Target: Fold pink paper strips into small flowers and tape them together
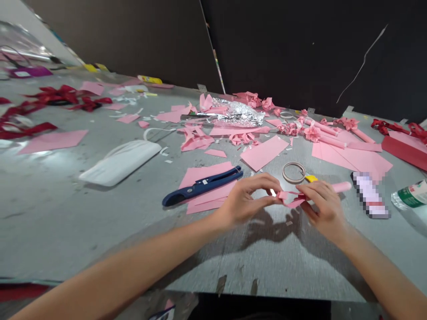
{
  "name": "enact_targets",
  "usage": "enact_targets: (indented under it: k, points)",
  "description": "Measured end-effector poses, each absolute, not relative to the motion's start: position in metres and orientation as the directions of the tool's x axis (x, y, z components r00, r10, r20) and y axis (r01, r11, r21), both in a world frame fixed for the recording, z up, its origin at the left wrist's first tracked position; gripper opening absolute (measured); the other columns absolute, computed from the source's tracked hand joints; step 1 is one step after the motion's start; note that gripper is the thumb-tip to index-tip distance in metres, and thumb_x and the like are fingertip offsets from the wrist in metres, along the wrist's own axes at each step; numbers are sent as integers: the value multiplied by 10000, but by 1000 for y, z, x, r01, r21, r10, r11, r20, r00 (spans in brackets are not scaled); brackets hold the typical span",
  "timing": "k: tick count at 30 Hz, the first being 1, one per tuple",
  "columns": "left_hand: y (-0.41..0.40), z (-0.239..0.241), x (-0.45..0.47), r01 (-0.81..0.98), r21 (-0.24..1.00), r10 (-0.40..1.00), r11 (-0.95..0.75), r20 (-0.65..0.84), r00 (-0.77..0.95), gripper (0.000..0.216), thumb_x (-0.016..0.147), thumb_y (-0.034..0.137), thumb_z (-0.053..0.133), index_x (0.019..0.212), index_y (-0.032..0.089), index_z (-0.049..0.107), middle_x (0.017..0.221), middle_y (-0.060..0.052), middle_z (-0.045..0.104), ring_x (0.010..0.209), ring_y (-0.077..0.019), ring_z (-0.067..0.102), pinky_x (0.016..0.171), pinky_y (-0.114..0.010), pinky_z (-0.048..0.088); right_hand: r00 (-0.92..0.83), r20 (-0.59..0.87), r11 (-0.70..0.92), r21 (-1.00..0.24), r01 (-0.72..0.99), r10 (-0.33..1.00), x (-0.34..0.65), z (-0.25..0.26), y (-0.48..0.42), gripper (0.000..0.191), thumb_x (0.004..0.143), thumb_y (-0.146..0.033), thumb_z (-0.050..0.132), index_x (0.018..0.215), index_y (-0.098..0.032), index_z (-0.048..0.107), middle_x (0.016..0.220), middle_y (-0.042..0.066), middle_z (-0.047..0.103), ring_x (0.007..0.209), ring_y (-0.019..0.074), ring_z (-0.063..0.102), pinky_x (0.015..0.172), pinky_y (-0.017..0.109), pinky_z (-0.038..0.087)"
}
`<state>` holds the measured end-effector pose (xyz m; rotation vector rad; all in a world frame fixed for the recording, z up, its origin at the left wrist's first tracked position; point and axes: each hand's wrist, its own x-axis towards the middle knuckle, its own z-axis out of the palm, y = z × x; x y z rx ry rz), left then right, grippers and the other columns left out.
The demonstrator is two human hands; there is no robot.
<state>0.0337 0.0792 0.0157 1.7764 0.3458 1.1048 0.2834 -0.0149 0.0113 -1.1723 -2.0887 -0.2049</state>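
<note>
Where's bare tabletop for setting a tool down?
Widest: the grey tabletop between the white mask and left forearm. Smaller: the shadowed patch between it and the right forearm. Crowded: beyond the left hand and right hand, with pink paper and crumpled wrap.

Your left hand (243,200) and right hand (326,208) appear bare, slender in the fingers (263,180); your left forearm (143,260) and right forearm (376,269), likewise uncovered, taper toward narrow wrists (223,218).

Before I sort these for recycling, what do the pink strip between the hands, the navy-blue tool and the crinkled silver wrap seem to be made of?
Pink strip: probably matte paper, as it bends thin and flat.
Navy-blue tool: its outside looks like smooth plastic, from the even, moulded-looking colour; inner parts can't be judged.
Silver wrap: foil or metallised film, shiny with sharp crinkles; I can't tell which.
</note>
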Motion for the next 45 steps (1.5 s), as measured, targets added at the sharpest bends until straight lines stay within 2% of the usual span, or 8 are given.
enact_targets:
  k: [3, 8, 12, 17, 23, 26, 33, 45]
  points:
    - [84, 13, 37, -165, 936, 778, -310, 350, 522, 98, 895, 263, 892, 931, 179, 859, 948, -74, 833, 867, -187, 782, 790, -284, 634, -335, 612, 507, -126, 853, 716, 284, 16, -19, 339, 1115, -196, 632, 1450, -229, 665, 1096, 103, 856, 889, 274, 813, 736, 396, 602]
    - [90, 11, 39, -106, 990, 777, -90, 136, 614, 202, 839, 295, 882, 990, 163, 859, 990, -75, 844, 883, -189, 794, 796, -284, 632, -302, 526, 426, -128, 896, 795, 289, 10, -19, 328, 1120, -274, 616, 1433, -221, 698, 1046, 91, 859, 834, 269, 820, 641, 356, 560]
    - [90, 10, 40, -94, 990, 783, -100, 137, 607, 209, 843, 302, 871, 1002, 166, 869, 1043, -82, 855, 918, -190, 795, 852, -301, 638, -263, 487, 399, -199, 895, 833, 288, 10, -19, 321, 1114, -339, 628, 1406, -230, 703, 1038, 82, 856, 845, 284, 826, 650, 383, 582]
    - [87, 8, 42, -77, 990, 778, -121, 143, 611, 190, 842, 295, 873, 995, 184, 894, 1028, -82, 863, 942, -203, 805, 844, -294, 641, -258, 493, 431, -276, 859, 831, 279, 15, -22, 374, 1078, -381, 717, 1423, -239, 679, 1238, 138, 833, 1067, 340, 812, 831, 474, 640]
    - [82, 7, 43, -79, 988, 787, -134, 155, 597, 147, 859, 232, 819, 973, 184, 897, 969, -73, 855, 904, -201, 802, 818, -291, 649, -264, 524, 457, -281, 844, 810, 270, 12, -26, 119, 1104, -305, 653, 1171, -221, 704, 949, 85, 810, 794, 268, 771, 679, 385, 554]
    - [82, 8, 42, -73, 990, 773, -125, 143, 618, 138, 877, 225, 801, 972, 181, 890, 965, -74, 851, 878, -195, 801, 806, -291, 653, -272, 533, 472, -284, 834, 801, 268, 13, -28, 112, 1123, -276, 601, 1087, -214, 688, 890, 64, 786, 742, 235, 745, 653, 356, 517]
    - [89, 12, 39, -127, 961, 642, -244, 258, 722, 228, 927, 259, 792, 1132, 205, 875, 1111, -94, 814, 1011, -196, 775, 922, -332, 644, -287, 532, 457, -220, 862, 797, 272, 17, -27, 97, 1121, -275, 597, 1105, -213, 670, 899, 57, 779, 758, 236, 738, 669, 352, 489]
    - [96, 6, 38, -120, 983, 678, -137, 181, 713, 124, 793, 275, 928, 887, 199, 898, 950, -77, 802, 848, -178, 745, 770, -294, 624, -301, 495, 471, -264, 842, 815, 272, 19, -28, 174, 1091, -385, 688, 1137, -218, 690, 915, 64, 788, 769, 259, 754, 670, 382, 545]
